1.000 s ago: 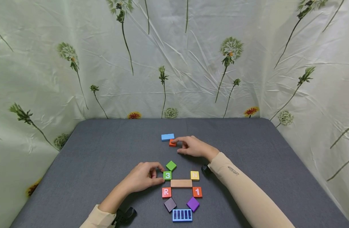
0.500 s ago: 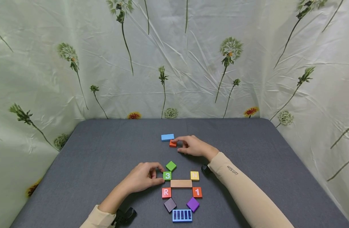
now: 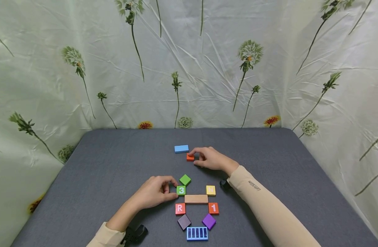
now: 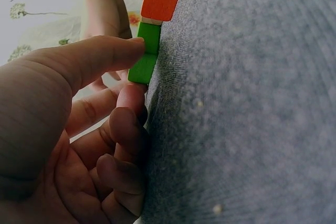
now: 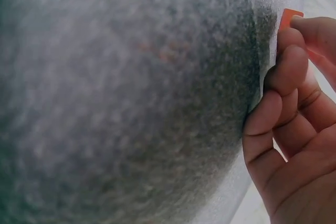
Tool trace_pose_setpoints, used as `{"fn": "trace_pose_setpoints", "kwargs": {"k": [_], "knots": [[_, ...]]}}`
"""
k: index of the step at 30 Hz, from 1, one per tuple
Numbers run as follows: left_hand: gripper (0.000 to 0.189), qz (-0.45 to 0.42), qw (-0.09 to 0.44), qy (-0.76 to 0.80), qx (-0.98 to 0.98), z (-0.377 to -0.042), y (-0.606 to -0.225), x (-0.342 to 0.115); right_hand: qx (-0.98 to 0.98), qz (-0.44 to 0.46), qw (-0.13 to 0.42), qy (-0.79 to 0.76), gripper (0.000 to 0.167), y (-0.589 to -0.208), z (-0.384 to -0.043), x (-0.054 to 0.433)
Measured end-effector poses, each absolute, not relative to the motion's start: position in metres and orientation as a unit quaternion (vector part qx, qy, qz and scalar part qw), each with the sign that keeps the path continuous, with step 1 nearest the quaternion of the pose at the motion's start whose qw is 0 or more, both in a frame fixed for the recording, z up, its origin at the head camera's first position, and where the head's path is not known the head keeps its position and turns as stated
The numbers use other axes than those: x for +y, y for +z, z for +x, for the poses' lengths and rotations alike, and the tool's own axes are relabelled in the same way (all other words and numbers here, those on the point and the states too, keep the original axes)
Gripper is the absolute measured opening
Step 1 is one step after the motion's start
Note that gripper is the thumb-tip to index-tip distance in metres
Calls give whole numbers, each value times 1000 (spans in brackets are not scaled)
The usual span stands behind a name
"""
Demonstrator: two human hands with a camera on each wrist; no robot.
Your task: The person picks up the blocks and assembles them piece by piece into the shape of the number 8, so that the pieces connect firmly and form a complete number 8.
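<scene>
In the head view my left hand [image 3: 156, 192] holds the green block marked 3 [image 3: 181, 190] between thumb and index finger at its left side. Thumb and fingers also show close to the green block [image 4: 142, 69] in the left wrist view. Farther back, my right hand [image 3: 212, 159] curls its index finger over a small orange block [image 3: 190, 158], with the thumb close to its near right corner. The right wrist view shows only part of that orange block [image 5: 287, 18] behind the fingers. Beyond it lies a light blue block [image 3: 181, 149].
A tan bar [image 3: 196, 199], a yellow block [image 3: 211, 190], a red R block [image 3: 180, 209], a red 1 block [image 3: 213, 208], a grey block [image 3: 184, 222], a purple block [image 3: 209, 221] and a blue slotted block [image 3: 197, 233] form a figure. A tilted green block [image 3: 185, 179] touches the 3 block.
The orange block has slid right and slightly nearer, away from the light blue block, under my right index finger. My right hand has shifted a little right. The left hand stays put.
</scene>
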State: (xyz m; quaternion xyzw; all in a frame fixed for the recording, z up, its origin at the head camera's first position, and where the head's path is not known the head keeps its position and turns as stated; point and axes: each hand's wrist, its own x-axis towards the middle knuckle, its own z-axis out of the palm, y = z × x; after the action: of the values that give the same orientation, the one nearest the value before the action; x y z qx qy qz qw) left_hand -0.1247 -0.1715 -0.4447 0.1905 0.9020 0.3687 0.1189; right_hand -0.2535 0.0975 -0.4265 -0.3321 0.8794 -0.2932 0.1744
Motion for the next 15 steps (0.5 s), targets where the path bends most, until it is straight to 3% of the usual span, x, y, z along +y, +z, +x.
{"fn": "trace_pose_setpoints", "kwargs": {"k": [5,15], "knots": [[26,191,119,370,902,-125,-444,-171,881,-336,162,-290,34,-427,-254,100],[25,191,116,369,902,-125,-443,-171,887,-334,168,-271,43,-429,-256,100]]}}
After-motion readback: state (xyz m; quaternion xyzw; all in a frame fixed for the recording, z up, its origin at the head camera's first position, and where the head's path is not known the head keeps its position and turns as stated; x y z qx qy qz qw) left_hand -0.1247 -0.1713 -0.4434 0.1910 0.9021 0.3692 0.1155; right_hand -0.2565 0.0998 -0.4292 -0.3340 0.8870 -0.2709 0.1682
